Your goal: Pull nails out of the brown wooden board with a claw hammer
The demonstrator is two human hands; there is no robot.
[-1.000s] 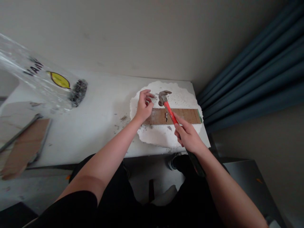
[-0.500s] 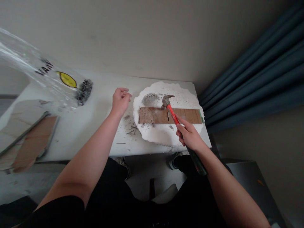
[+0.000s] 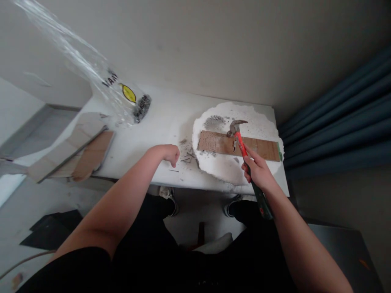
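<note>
At centre frame the left hand [image 3: 171, 154] rests curled into a loose fist on the white surface [image 3: 146, 134], beside scattered nails [image 3: 187, 156]. Right of centre, the right hand [image 3: 259, 173] grips the red-handled hammer [image 3: 241, 143], whose head lies on the wooden strip [image 3: 238, 145] over a white foam slab [image 3: 226, 169].

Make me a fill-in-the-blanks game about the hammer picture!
1. The right hand grips a hammer with a ____ handle.
2. The hammer's head rests on a brown wooden ____.
3. The left hand is closed in a fist beside loose ____ lying on the white table.
4. The board lies on a round slab of white ____.

Missing words: red; board; nails; foam
</note>
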